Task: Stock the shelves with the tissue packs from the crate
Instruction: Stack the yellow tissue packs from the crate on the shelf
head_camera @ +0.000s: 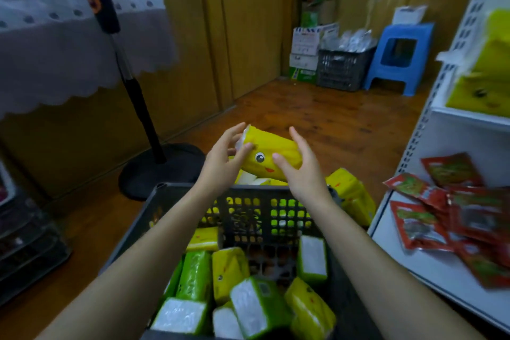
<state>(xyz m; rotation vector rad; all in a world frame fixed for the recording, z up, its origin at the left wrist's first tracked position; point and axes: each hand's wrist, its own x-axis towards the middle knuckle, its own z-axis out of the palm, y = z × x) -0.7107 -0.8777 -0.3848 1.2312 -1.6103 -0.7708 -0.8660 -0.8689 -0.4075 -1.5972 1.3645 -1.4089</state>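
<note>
A yellow tissue pack (271, 148) with a cartoon face hangs above the far edge of the black crate (176, 201), held between both hands. My left hand (225, 157) grips its left end, thumb and fingers curled round it. My right hand (299, 167) holds its right side, thumb on the front and fingers behind. Inside the crate lie several yellow and green tissue packs (229, 268). More yellow packs (352, 196) lie beyond the crate's far right corner. Yellow packs (485, 85) stand on the white shelf unit (447, 265) at the right.
Red snack packets (452, 210) are scattered on the lower shelf at the right. A fan stand with a round black base (162, 171) rises at the left. At the back are a blue stool (398, 56), a dark crate (342, 69) and cardboard boxes (305, 50).
</note>
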